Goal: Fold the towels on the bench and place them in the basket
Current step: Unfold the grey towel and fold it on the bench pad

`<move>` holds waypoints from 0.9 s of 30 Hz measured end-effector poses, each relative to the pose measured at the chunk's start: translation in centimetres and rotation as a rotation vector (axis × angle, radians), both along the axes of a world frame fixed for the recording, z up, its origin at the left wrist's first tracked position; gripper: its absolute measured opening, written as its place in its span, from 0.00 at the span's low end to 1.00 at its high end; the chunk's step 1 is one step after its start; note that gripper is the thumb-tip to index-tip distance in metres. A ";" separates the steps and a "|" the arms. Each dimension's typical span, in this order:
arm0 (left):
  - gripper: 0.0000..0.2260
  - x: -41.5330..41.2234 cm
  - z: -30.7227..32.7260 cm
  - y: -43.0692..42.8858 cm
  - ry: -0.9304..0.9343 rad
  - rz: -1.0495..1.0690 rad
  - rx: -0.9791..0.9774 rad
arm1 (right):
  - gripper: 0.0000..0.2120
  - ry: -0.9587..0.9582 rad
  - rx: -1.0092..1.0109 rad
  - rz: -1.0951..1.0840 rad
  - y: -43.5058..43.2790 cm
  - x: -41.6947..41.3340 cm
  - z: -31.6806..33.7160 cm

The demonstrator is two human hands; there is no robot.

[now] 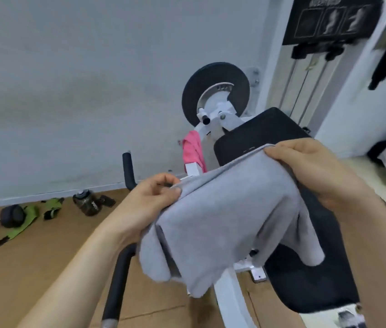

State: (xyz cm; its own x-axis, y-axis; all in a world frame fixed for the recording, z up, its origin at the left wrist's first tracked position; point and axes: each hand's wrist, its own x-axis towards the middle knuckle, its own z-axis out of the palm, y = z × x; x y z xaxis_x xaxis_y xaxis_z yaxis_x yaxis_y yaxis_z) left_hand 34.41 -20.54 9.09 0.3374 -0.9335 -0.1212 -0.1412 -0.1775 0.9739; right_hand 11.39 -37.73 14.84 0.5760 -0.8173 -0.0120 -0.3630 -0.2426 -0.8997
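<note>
1. Floor, far L: we note a dark round weight end [12, 217] lying on the brown floor [45, 268]. Green-and-black fabric items [53, 207] lie just beside it. A dark bottle [87, 202] lies to their R, near the base of the wall [69, 91].
2. L of centre: a black padded handle [128, 169] stands up behind the left hand [154, 197]. A second black bar [118, 280] runs below the forearm.
3. Left hand: thumb and fingers pinch the top-L corner of the grey towel [222, 221].
4. Centre, rear: a pink towel [193, 150] hangs on the white machine frame [213, 129], below a black weight plate [215, 93].
5. Grey towel: held up in the air between both hands, top edge stretched and sloping up to the R. The rest hangs in loose folds in front of the bench pad [305, 292] and the white frame. We cannot tell whether the lower edge touches the pad.
6. Right hand [317, 166]: fingers curled over the top-R corner of the towel, gripping it above the pad.
7. Top R: a dark instruction placard [329, 17] sits on the machine upright; text too blurred to read.
</note>
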 end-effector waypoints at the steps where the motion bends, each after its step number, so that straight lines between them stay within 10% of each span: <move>1: 0.05 1.2 -0.1 -0.9 -0.075 -0.060 0.011 | 0.28 0.018 0.024 -0.034 0.1 -0.1 0.3; 9: 0.08 3.5 -4.0 -9.5 -0.772 -0.703 0.234 | 0.24 0.018 0.233 -0.283 0.4 -4.3 -2.4; 19: 0.09 0.7 -3.9 -21.4 -0.640 -0.141 -0.282 | 0.22 0.028 0.051 -0.868 -5.0 -10.4 -10.3; 27: 0.15 -0.7 -2.2 -33.8 -0.876 -0.220 -0.362 | 0.14 0.265 -0.188 -1.069 -8.4 -10.5 -10.9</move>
